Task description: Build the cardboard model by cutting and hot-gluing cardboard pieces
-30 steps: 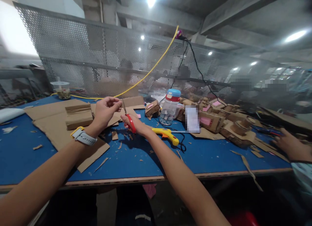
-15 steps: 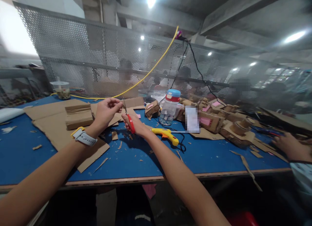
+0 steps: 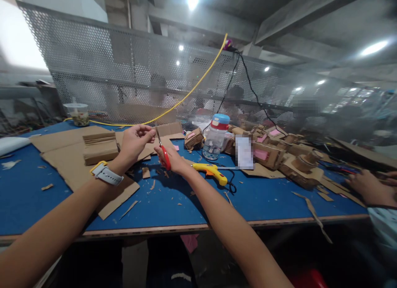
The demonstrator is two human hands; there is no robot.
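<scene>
Gripping red-handled scissors (image 3: 166, 159), the right hand (image 3: 176, 159) curls above the table (image 3: 182, 207) near the loosely bent left hand (image 3: 135, 141), whose hold is unclear.

- Scissors (image 3: 166, 157): red handle, slim metal blades; near the centre of the view, toward 9 o'clock.
- Pose: raised above the table (image 3: 176, 209), tilted, blades up and pointing toward 11 o'clock, handle toward 5 o'clock.
- Hold: handle gripped in the right hand (image 3: 173, 159); blade tips just beside the left hand's (image 3: 135, 140) fingertips.
- State: blade gap too small to judge.
</scene>
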